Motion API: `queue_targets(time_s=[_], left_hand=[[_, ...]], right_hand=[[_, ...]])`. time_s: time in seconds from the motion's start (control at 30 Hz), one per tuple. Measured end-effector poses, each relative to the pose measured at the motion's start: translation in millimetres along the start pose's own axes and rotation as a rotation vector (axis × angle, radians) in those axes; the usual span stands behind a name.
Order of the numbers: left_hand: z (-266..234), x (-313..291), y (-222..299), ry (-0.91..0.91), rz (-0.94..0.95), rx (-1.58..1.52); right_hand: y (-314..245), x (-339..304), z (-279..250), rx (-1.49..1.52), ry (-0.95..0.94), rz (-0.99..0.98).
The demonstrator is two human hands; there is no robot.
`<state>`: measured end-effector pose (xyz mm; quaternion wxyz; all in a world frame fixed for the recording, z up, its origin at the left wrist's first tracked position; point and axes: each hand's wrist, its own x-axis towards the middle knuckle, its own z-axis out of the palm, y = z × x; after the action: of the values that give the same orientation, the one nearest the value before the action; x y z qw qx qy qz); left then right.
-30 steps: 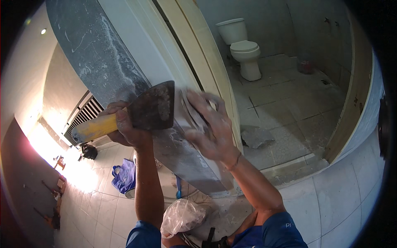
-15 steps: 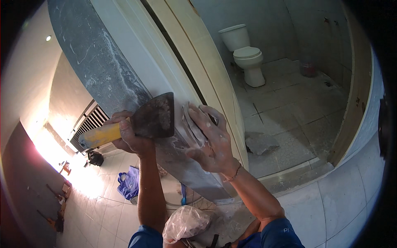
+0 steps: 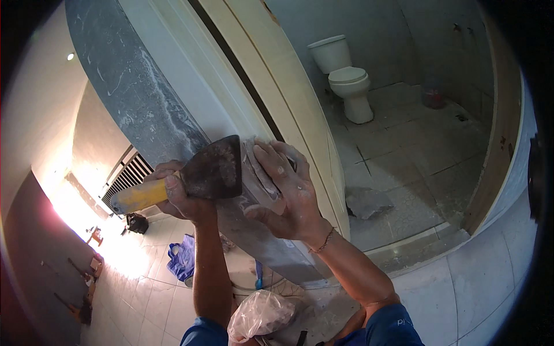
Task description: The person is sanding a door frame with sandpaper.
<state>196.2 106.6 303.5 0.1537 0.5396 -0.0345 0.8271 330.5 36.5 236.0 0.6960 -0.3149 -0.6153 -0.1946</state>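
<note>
My left hand (image 3: pixel 176 193) grips the yellow handle of a wide putty knife (image 3: pixel 210 171). Its dark, rusty blade lies flat against the grey plastered end of a wall (image 3: pixel 135 98). My right hand (image 3: pixel 285 193) presses on the wall just right of the blade, fingers spread over a pale sheet, probably sandpaper (image 3: pixel 254 173), and dusted white with filler. A thin bracelet sits on that wrist. Both forearms rise from the lower edge, in blue sleeves.
A wooden door frame (image 3: pixel 288 98) borders the wall on the right. Beyond it is a tiled bathroom with a white toilet (image 3: pixel 346 81) and a grey rag (image 3: pixel 366 202) on the floor. A blue plastic bag (image 3: pixel 182 256) lies below left, and a clear bag (image 3: pixel 259 314) near my chest.
Both hands have slid slightly down the wall's end, staying together. The blade remains flat on the plaster and the right hand stays beside it.
</note>
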Motion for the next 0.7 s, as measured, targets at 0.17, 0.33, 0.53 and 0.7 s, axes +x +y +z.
queue_targets(time_s=[0.17,0.33,0.53,0.7], left_hand=[[-4,-1,-5,-0.052,-0.017,0.003],[-6,5,0,-0.008,-0.042,0.009],[-12,5,-1,-0.078,-0.065,0.065],[-6,1,-2,-0.043,-0.063,0.041]], right_hand=[[8,22,4,-0.076,0.085,-0.092],[2,12,4,-0.016,0.062,-0.048],[-8,10,4,-0.263,-0.022,-0.004],[-1,29,11,-0.102,0.142,-0.009]])
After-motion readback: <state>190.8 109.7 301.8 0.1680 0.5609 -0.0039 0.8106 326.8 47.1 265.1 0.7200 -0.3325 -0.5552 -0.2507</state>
